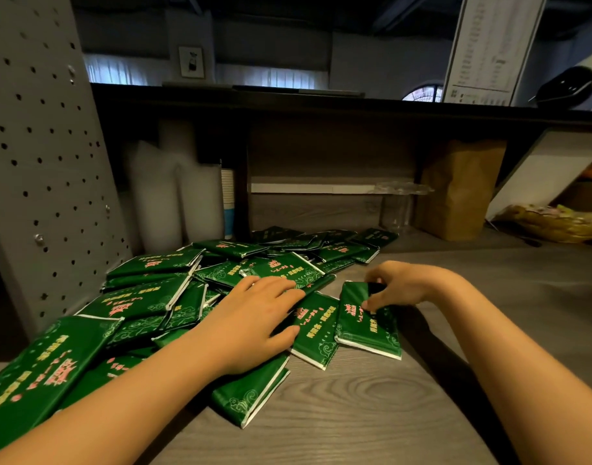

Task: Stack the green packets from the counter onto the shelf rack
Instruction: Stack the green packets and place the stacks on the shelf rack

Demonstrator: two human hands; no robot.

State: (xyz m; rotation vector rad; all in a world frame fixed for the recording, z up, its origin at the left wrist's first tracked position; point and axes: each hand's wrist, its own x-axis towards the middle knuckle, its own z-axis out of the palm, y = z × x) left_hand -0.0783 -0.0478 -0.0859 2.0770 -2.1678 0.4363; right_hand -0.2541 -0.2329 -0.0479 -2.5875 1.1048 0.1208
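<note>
Loosely piled green packets (147, 297), right hand (400, 286) pinching packet (363, 327), left hand (257, 317) flat

Brown paper bag (455, 193) beside clear plastic cup (396, 211), paper cup stack (228, 199), framed picture (191, 62) behind.

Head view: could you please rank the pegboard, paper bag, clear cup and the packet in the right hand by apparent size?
1. Pegboard
2. Paper bag
3. Packet pinched by the right hand; it is nearer the camera, so its rank against the bag is unsure
4. Clear cup
</note>
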